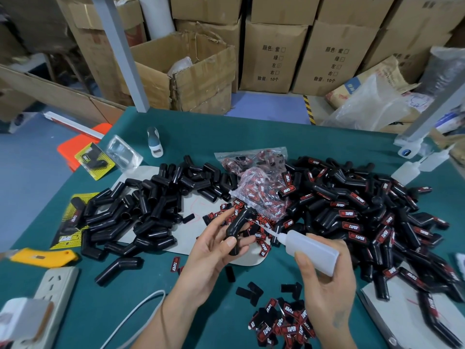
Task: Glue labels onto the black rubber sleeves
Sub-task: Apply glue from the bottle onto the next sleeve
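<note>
Covering most of the green desk point(161, 285) is a big heap of labelled sleeves point(377, 215) toward the right edge, with a smaller unlabelled pile point(151, 207) left of centre. Open green surface is only left along the near edge between the arms. A bent black rubber sleeve point(235, 233) is gripped by the left hand point(214, 255), thumb curled over it. A glue bottle point(312, 250) is held in the right hand point(327, 280), nozzle aimed at the sleeve. Loose labels point(284, 326) are scattered by the near edge.
</note>
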`<action>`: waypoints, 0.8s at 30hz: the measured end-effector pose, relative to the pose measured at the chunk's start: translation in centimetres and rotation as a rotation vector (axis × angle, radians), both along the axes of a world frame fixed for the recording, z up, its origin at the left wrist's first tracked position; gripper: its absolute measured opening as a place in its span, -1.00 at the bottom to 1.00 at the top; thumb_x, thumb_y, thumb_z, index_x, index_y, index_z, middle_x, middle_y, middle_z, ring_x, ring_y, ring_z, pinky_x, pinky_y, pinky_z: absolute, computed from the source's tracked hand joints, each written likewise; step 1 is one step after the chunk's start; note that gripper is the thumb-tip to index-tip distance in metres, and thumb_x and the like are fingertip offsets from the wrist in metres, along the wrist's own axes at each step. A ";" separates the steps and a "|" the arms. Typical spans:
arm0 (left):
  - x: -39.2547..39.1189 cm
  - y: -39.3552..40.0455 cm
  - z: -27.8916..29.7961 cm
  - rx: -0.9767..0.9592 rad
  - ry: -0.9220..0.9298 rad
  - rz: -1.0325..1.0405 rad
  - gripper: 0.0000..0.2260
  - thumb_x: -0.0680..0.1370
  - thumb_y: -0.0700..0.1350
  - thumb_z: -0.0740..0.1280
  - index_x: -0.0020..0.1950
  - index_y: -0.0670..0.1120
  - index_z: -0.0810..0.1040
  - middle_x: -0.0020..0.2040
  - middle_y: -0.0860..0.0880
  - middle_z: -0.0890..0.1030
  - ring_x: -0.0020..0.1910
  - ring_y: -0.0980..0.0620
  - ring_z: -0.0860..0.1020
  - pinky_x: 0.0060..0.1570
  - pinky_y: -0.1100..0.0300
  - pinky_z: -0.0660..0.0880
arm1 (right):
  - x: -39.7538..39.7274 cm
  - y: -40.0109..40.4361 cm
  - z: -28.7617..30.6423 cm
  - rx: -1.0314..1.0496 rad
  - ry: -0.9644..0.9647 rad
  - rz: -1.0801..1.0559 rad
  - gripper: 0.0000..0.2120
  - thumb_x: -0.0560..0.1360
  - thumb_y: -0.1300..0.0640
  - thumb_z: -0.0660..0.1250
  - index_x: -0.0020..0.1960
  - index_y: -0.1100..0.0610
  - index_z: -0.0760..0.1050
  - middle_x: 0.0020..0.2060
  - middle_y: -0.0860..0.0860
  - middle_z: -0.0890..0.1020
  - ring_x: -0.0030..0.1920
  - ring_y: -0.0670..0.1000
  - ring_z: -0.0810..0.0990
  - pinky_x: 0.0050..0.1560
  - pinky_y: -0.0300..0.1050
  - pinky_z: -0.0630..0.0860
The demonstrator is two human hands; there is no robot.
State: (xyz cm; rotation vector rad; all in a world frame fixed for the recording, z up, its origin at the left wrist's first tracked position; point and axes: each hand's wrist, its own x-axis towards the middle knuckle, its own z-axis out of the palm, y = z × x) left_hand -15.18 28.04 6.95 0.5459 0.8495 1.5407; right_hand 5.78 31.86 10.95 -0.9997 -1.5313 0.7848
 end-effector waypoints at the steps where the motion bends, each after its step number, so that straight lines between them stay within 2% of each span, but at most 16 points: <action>1: 0.0 0.0 0.0 -0.004 0.003 -0.005 -0.46 0.56 -0.13 0.53 0.53 0.03 0.50 0.44 -0.25 0.55 0.31 -0.35 0.61 0.23 0.02 0.60 | 0.0 0.0 -0.1 0.002 0.003 0.000 -0.74 0.53 -0.15 0.40 0.21 -0.29 0.50 0.07 -0.12 0.58 0.09 0.00 0.62 -0.03 -0.22 0.58; 4: 0.1 -0.1 0.0 -0.016 0.022 -0.009 -0.38 0.49 -0.03 0.62 0.52 0.03 0.52 0.40 -0.22 0.59 0.32 -0.38 0.60 0.23 0.01 0.60 | 0.1 0.1 -0.3 -0.006 0.007 -0.004 -0.74 0.53 -0.15 0.40 0.21 -0.28 0.51 0.08 -0.11 0.58 0.10 0.02 0.63 -0.03 -0.16 0.60; 6: 0.1 -0.1 -0.1 -0.016 0.023 -0.014 -0.39 0.49 -0.03 0.61 0.52 0.03 0.52 0.34 -0.19 0.63 0.33 -0.39 0.59 0.25 -0.01 0.59 | 0.2 0.1 -0.5 -0.005 -0.006 -0.001 -0.73 0.53 -0.13 0.40 0.21 -0.28 0.51 0.08 -0.10 0.58 0.10 0.04 0.62 -0.04 -0.11 0.60; 9: 0.1 -0.1 -0.3 -0.003 0.009 -0.013 -0.39 0.52 -0.06 0.59 0.54 0.00 0.50 0.35 -0.12 0.63 0.33 -0.42 0.58 0.27 -0.05 0.58 | 0.2 0.1 -0.5 0.007 -0.013 0.001 -0.73 0.53 -0.11 0.40 0.22 -0.29 0.50 0.08 -0.12 0.58 0.10 0.03 0.63 -0.05 -0.09 0.60; 16: 0.1 -0.1 -0.2 -0.009 -0.004 -0.012 -0.38 0.52 -0.08 0.59 0.55 -0.03 0.49 0.38 -0.16 0.61 0.34 -0.43 0.57 0.28 -0.07 0.58 | -0.1 -0.1 0.2 0.036 -0.029 -0.003 -0.75 0.57 -0.28 0.35 0.23 -0.29 0.49 0.07 -0.19 0.57 0.09 -0.07 0.61 -0.04 -0.31 0.53; 24: 0.2 -0.2 0.0 -0.013 -0.011 -0.006 -0.38 0.51 -0.07 0.60 0.54 -0.04 0.50 0.37 -0.15 0.62 0.32 -0.43 0.58 0.28 -0.08 0.58 | -0.1 -0.1 0.2 0.052 -0.015 -0.013 -0.75 0.58 -0.26 0.36 0.23 -0.29 0.48 0.08 -0.19 0.57 0.09 -0.05 0.61 -0.04 -0.32 0.53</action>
